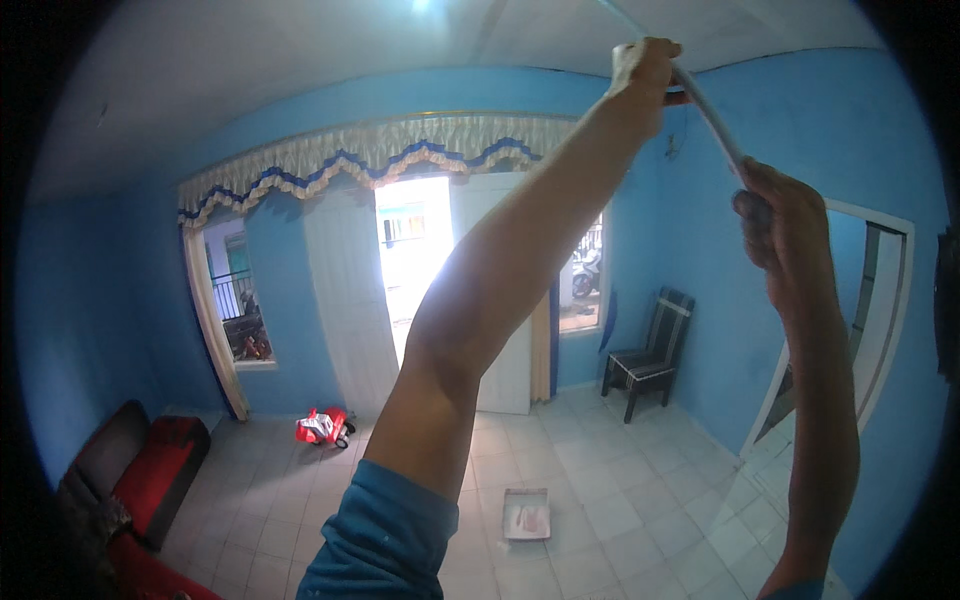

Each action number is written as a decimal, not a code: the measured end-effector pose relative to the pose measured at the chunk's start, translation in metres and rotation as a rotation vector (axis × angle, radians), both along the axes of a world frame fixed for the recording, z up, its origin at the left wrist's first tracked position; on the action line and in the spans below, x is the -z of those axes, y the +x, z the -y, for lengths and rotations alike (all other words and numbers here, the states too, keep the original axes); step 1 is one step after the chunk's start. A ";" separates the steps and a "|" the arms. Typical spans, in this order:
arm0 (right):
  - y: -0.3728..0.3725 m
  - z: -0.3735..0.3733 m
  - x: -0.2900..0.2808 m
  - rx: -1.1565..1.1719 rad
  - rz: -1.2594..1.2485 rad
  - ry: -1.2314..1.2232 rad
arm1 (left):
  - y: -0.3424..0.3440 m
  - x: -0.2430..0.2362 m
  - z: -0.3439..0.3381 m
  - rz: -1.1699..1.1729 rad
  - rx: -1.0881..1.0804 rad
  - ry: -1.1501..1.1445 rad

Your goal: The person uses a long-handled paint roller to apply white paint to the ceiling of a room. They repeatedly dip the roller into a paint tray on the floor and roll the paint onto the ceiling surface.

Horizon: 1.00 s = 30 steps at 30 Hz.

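Observation:
Both my arms are raised toward the upper right, gripping a long, thin, light-grey pole (712,118). Higher on the pole, just under the white ceiling (500,45), my left hand (645,68) is closed around it. My right hand (790,225) wraps the pole lower down, beside the blue wall on the right. The pole slants up and leftward, and its far end leaves the top of the picture, so its tip is hidden. On the tiled floor below lies a shallow white tray (512,500) with a pale, pinkish-white smear inside.
A dark striped chair (655,345) stands in the far right corner. A red toy vehicle (325,426) sits near the white double door (345,290), which is partly ajar. A red and black sofa (165,470) is at left. A frilled valance (350,160) hangs above; a doorway (890,310) is at right.

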State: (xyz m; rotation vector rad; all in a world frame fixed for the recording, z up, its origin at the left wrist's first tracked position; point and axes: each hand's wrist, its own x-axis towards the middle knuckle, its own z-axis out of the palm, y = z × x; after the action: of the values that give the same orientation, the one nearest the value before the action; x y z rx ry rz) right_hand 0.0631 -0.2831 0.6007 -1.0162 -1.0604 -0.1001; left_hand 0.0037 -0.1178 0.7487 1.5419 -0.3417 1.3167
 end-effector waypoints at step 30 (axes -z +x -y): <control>-0.046 0.012 -0.018 -0.217 -0.085 0.054 | -0.053 0.036 0.071 -0.159 -0.001 -0.076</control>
State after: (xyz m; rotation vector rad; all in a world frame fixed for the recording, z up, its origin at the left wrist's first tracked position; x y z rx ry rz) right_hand 0.0167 -0.2956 0.6183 -0.8445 -1.0779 0.0899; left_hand -0.0492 -0.1891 0.7129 1.5710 -0.1889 1.1855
